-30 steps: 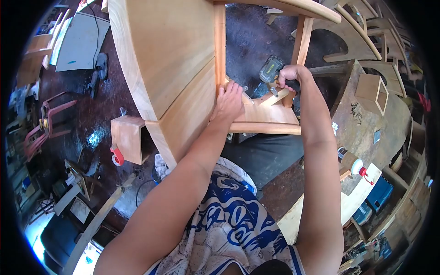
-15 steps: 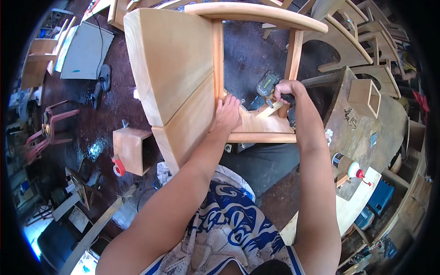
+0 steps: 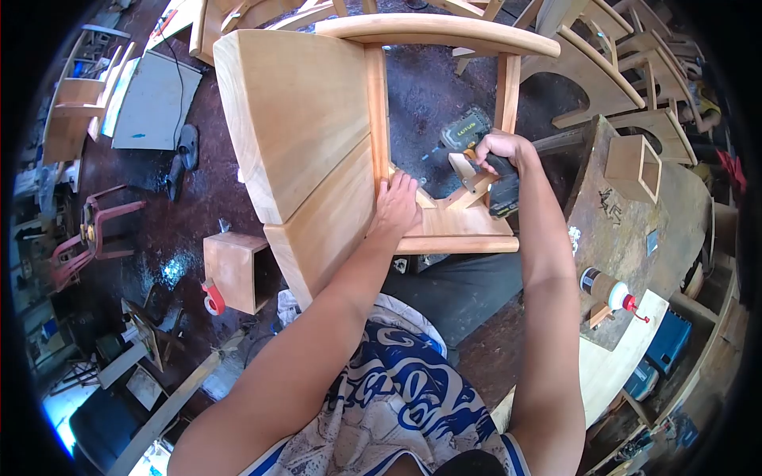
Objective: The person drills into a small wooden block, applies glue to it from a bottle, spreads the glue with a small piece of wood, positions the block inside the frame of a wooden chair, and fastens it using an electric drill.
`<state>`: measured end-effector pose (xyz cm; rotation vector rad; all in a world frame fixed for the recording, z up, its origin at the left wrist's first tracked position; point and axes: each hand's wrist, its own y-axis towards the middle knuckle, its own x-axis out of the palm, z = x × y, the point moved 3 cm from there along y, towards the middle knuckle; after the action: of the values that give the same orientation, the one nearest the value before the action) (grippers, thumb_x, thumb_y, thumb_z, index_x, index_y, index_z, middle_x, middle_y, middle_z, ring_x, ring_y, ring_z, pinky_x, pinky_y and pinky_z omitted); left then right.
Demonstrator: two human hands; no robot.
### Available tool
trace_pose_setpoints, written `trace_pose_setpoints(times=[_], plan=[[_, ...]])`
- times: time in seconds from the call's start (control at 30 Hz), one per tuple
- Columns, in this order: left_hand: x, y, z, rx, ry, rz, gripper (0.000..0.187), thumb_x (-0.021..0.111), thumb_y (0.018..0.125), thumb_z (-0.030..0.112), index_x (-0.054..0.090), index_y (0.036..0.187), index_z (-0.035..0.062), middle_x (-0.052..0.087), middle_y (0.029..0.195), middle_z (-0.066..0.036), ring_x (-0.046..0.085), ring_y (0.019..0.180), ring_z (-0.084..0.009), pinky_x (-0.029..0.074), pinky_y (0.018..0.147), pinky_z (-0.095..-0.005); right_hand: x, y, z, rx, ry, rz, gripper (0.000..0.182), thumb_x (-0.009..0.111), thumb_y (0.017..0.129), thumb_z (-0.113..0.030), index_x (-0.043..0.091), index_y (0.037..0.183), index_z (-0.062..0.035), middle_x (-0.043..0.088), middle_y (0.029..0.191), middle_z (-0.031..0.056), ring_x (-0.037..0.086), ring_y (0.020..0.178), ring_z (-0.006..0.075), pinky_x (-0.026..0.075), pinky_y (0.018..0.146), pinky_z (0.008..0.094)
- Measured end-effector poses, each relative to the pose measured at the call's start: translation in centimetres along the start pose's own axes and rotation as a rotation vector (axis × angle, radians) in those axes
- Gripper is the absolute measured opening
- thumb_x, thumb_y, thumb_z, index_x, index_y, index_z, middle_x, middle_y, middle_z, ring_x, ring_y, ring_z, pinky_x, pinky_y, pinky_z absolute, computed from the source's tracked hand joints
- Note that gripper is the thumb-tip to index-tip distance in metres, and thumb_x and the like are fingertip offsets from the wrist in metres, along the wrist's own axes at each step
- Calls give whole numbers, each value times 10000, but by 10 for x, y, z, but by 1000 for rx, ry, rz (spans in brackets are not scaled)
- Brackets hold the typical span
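A wooden chair frame (image 3: 438, 29) with a wide two-board panel (image 3: 298, 119) lies across my lap. My left hand (image 3: 398, 205) rests on the frame's inner corner beside a small wooden brace, its fingers stretched over the wood. My right hand (image 3: 505, 151) is wrapped round the handle of a cordless drill (image 3: 467, 129) above the opening of the frame. The drill's bit points left, clear of the wood. Under the drill, short wooden braces (image 3: 463, 196) meet the frame near its lower right corner.
At the right, a worktable (image 3: 583, 214) bears an open wooden box (image 3: 633, 169), loose screws and a glue bottle (image 3: 607, 289). Left of me are a wooden box (image 3: 232, 270) with red tape (image 3: 213, 298), a pink stool (image 3: 95, 226) and slippers (image 3: 186, 147). Chair frames stand behind; a person (image 3: 705, 111) is far right.
The drill has turned in my right hand so that its bit now points left and its battery base shows. My left hand stays on the frame. The view has shifted slightly.
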<state>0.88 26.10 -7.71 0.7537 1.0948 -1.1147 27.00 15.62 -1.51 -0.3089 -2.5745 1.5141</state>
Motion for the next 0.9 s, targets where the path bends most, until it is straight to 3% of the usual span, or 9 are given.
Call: trace_pose_setpoints(times=[0.33, 0.47, 0.7, 0.77, 0.8, 0.87, 0.9], plan=[[3, -5, -4, -3, -39, 16, 566, 644, 733, 199, 591, 1265, 14, 566, 1341, -118, 434, 1362, -269, 381, 1069, -436, 16, 27, 28, 0, 257, -129, 74, 634, 758, -76, 636, 799, -14, 600, 617, 73, 552, 473, 161, 465, 478, 298], [3, -3, -2, 2, -36, 29, 557, 633, 745, 198, 592, 1270, 15, 569, 1335, -118, 435, 1364, -269, 377, 1081, -442, 16, 35, 48, 27, 462, -195, 166, 646, 769, -96, 652, 914, -15, 598, 635, 47, 548, 497, 141, 465, 482, 284], [0, -4, 0, -17, -31, 5, 528, 630, 751, 189, 604, 1249, 16, 574, 1324, -116, 441, 1359, -267, 385, 1077, -438, 16, 43, 51, 42, 400, -187, 215, 658, 767, -115, 661, 968, -39, 597, 639, 26, 540, 500, 134, 467, 490, 284], [0, -2, 1, -14, -33, 4, 522, 632, 749, 187, 608, 1241, 17, 575, 1320, -116, 442, 1358, -267, 388, 1072, -438, 16, 44, 49, 48, 377, -170, 89, 639, 768, -109, 636, 824, -41, 614, 645, 55, 558, 503, 159, 470, 489, 292], [0, -2, 1, -11, -36, 5, 516, 634, 746, 184, 612, 1234, 18, 577, 1315, -116, 444, 1356, -266, 391, 1067, -438, 14, 49, 52, 48, 382, -170, 89, 639, 768, -109, 636, 824, -41, 614, 645, 55, 558, 503, 159, 470, 489, 292], [-1, -2, 1, -9, -36, 8, 516, 638, 742, 182, 614, 1230, 18, 578, 1311, -116, 445, 1354, -265, 394, 1060, -438, 13, 59, 58, 60, 408, -255, 202, 659, 766, -131, 668, 959, -71, 587, 618, 17, 534, 491, 137, 468, 494, 289], [0, -2, 1, -9, -40, 14, 516, 643, 738, 181, 616, 1227, 19, 580, 1306, -116, 446, 1352, -264, 396, 1054, -437, 15, 57, 56, 58, 412, -255, 202, 659, 766, -131, 668, 959, -71, 587, 618, 17, 534, 491, 137, 468, 494, 289]])
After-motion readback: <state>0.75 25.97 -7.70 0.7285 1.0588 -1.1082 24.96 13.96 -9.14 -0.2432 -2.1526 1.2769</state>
